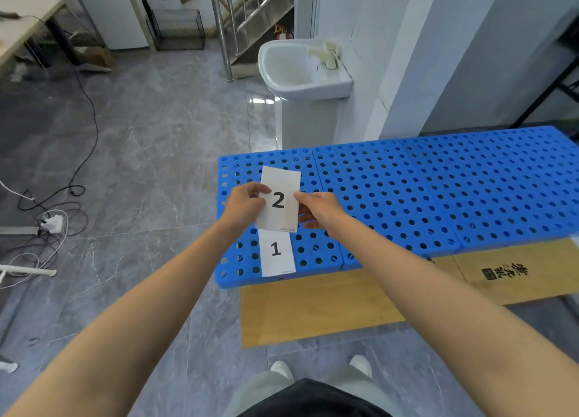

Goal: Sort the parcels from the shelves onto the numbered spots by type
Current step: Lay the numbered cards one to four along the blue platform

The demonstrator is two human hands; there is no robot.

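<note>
A white paper card printed "2" (279,184) is held above the left end of the blue perforated pallet (438,191). My left hand (244,205) pinches its left edge with thumb on top. My right hand (318,209) pinches its right edge. A second white card printed "1" (276,253) lies flat on the pallet just below the held card, near the front edge. No parcels or shelves are in view.
The pallet is made of three blue panels side by side on a brown cardboard sheet (319,310). A white sink (300,71) on a pedestal stands behind. Cables and a power strip (53,223) lie on the grey floor at left.
</note>
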